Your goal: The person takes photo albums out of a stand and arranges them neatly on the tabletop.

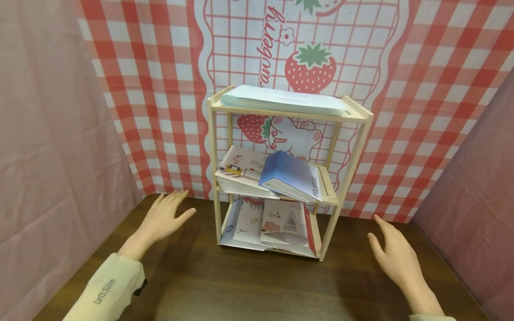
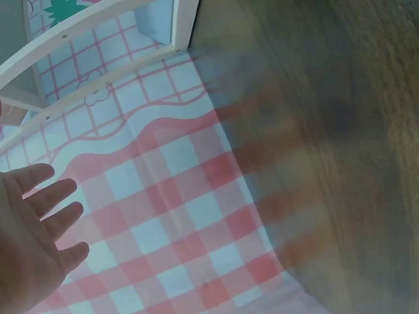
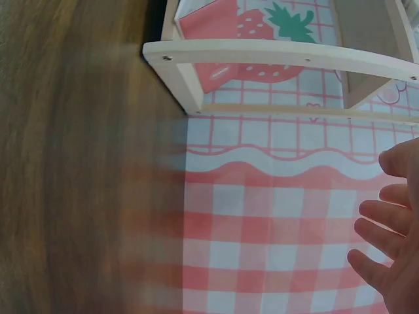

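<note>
A small pale-wood rack (image 1: 354, 156) with three tiers stands upright near the back of a dark wooden tabletop (image 1: 241, 290), roughly midway between a person's two hands. It carries five books or albums. One pale, mint-edged volume (image 1: 281, 96) lies flat on the top tier. Two share the middle tier: a white illustrated book (image 1: 242, 167) on the left, its front edge jutting past the shelf, and a blue POLAROID album (image 1: 291, 171), tilted and overlapping that book, with wooden slats showing to its right. Two more rest side by side on the bottom tier, a left picture book (image 1: 249, 225) with a blue edge and a right picture book (image 1: 285, 223) with a red one. The left hand (image 1: 162, 216) hovers on the rack's left and the right hand (image 1: 395, 252) on its right, both apart from the posts; each is spread wide, thumb away from the fingers, holding nothing. Brown wood spans the gap on either side, and a broader stretch runs in front of the rack toward the viewer. Behind hangs one red-and-white checked cloth (image 1: 164, 89) showing three strawberries, and pink drapes (image 1: 60, 133) flank both sides.
</note>
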